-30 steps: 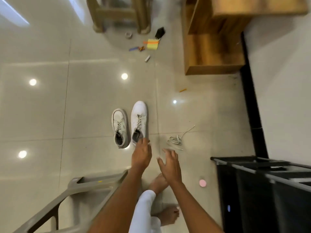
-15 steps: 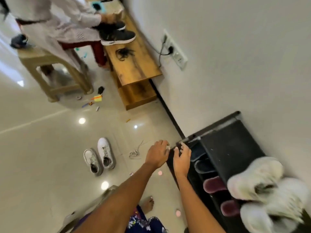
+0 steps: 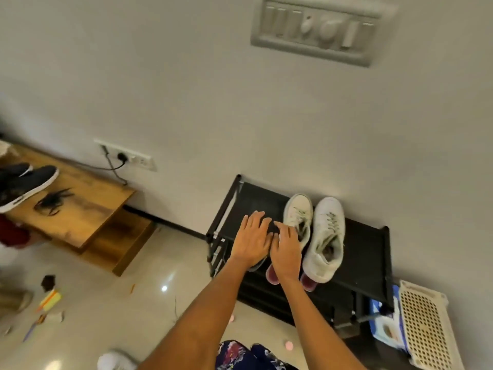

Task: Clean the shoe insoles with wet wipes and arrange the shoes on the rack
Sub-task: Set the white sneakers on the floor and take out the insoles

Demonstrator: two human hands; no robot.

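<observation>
Both hands, left (image 3: 252,240) and right (image 3: 286,245), reach flat and empty over the rack (image 3: 370,252); a careless sweep could knock the sneakers (image 3: 314,231) off.

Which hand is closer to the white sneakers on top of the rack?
The right hand: it partly overlaps the nearer shoe of the white sneakers. The left hand lies beside it, farther from them, over the bare rack top.

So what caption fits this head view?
Both hands flat over the black shoe rack, beside a white sneaker pair.

Matt black rack (image 3: 368,252), glossy floor (image 3: 128,297)
</observation>
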